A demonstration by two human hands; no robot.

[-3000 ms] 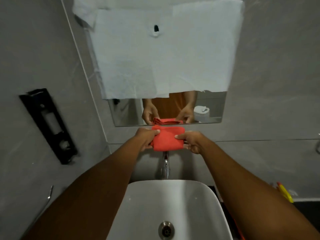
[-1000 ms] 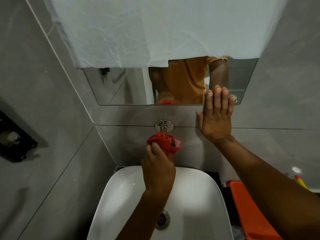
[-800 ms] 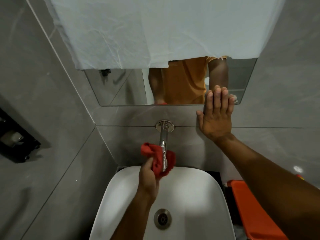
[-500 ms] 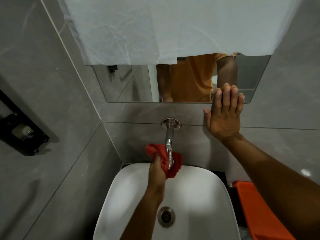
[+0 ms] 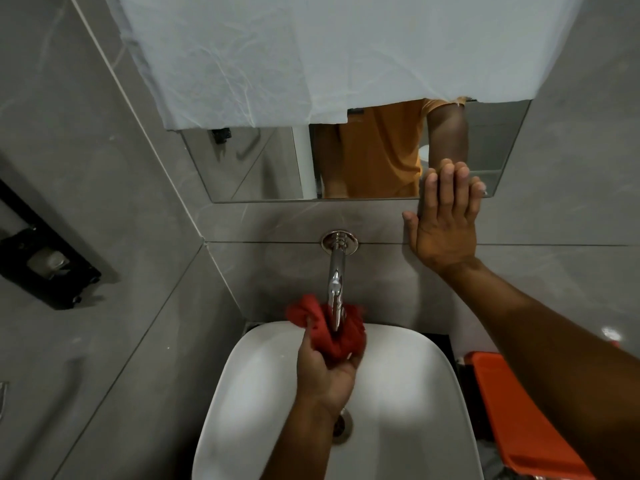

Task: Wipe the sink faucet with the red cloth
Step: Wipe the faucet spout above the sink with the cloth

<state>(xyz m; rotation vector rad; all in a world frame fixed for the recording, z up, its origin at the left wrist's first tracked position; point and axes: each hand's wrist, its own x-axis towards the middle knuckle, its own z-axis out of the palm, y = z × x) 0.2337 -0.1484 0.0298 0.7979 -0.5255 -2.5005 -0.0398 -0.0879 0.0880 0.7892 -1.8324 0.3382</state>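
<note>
A chrome faucet [image 5: 336, 271] sticks out of the grey tiled wall above a white sink [image 5: 408, 368]. The bunched red cloth [image 5: 341, 336] is wrapped under and around the spout's tip. My left hand [image 5: 323, 372] grips the cloth from below, over the basin. My right hand [image 5: 445, 223] lies flat on the wall to the right of the faucet, fingers spread and reaching the mirror's lower edge, holding nothing.
A mirror [image 5: 263, 164] hangs above, its upper part covered by a white sheet [image 5: 311, 53]. A black holder [image 5: 45, 261] is fixed to the left wall. An orange container [image 5: 519, 410] stands right of the sink. The drain [image 5: 343, 426] peeks out beside my left wrist.
Both hands first held the folded cloth. My right hand then went flat on the wall, and my left hand slid the cloth from the faucet's base down to the spout tip.
</note>
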